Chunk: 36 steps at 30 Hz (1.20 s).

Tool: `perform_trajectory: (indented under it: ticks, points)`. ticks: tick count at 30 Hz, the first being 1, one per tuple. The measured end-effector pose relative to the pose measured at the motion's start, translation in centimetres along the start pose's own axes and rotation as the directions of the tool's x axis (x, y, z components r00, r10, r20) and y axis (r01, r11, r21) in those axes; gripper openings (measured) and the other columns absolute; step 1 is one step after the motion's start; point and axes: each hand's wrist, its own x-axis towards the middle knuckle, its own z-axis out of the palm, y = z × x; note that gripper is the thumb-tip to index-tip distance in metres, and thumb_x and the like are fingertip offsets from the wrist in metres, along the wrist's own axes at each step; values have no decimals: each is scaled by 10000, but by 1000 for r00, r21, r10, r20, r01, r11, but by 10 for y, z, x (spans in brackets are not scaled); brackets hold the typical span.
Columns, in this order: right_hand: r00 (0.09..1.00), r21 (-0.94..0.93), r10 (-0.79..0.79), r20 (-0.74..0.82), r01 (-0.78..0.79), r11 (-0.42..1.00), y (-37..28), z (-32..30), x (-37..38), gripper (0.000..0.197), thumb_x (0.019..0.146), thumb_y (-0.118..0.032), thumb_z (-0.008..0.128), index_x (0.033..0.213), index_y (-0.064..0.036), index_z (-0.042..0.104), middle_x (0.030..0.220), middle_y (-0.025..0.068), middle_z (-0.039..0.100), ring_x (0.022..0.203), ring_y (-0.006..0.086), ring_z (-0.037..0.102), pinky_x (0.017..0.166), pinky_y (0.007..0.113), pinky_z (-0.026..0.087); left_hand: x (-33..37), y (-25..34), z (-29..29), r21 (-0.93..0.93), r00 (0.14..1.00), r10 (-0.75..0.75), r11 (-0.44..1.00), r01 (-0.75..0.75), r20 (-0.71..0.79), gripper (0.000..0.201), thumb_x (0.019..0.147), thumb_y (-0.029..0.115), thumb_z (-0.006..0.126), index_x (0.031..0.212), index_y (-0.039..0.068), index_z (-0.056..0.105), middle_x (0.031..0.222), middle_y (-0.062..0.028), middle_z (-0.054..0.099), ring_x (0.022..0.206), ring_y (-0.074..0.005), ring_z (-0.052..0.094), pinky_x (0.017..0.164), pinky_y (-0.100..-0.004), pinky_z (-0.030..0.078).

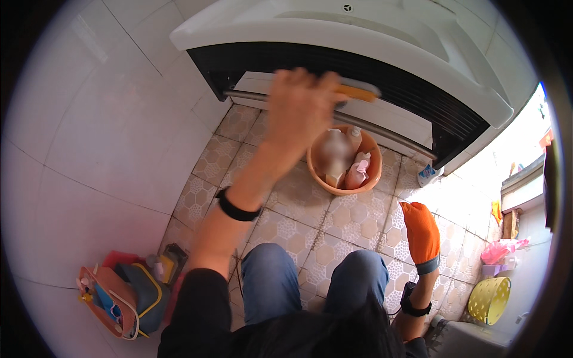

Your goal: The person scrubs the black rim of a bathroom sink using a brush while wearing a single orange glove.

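My left hand (298,107), smeared by motion, is closed on a white-and-orange scrubbing tool (361,92) that looks like a brush. It is raised against the black slatted front (262,59) below a white washbasin (382,36). A metal bar (394,132) runs beneath that front, close to the hand. My right hand (422,234) wears an orange cloth mitt with a grey cuff and hangs above the tiled floor to the right of my knees; its fingers are hidden inside. Black bands circle both my wrists.
An orange basin (340,191) with several bottles sits on the floor under the washbasin. A white-and-blue bottle (428,175) stands right of it. To the left are a pink basket (95,301) and a grey bucket (154,307). A yellow perforated basket (489,300) is at the right.
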Motion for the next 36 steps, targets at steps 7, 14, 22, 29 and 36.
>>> perform_trajectory:
  ticks: [7,14,22,29,36]
  points:
    - [999,6,37,-8,-37,999,15,-12,-9,369,921,-1,677,1273,-87,746,1224,160,725,1141,380,684,1007,439,536,-6,-23,-14,106,996,-58,992,65,-68,201,929,251,780,904,112,637,667,-35,597,727,-252,591,760,-415,397]
    - [995,31,99,34,-100,995,34,-21,-17,386,910,9,678,1277,-89,742,1248,164,711,1137,390,676,1010,442,531,6,19,6,15,1000,13,1000,-13,1,138,900,173,776,969,109,674,669,-45,597,734,-253,599,763,-426,407]
    - [998,9,58,-14,-58,998,31,-18,-9,372,898,-2,699,1257,-91,745,1207,150,717,1091,385,678,971,441,535,12,70,16,-49,1000,-8,999,8,5,176,913,236,760,919,122,626,713,-49,632,800,-242,633,769,-404,416]
    - [991,0,136,-6,-136,991,48,-25,-25,358,914,43,686,1254,-59,738,1192,171,706,1101,381,677,983,416,536,3,-4,-10,54,999,-39,998,41,-35,176,936,219,773,928,85,659,698,-76,579,700,-294,567,741,-448,383]
    - [997,40,83,-6,-83,996,51,-22,-16,398,902,12,677,1286,-75,733,1233,166,715,1153,392,667,1012,445,527,44,154,49,-227,993,87,968,-103,-78,173,829,145,764,935,133,628,704,-46,589,757,-248,584,760,-417,408]
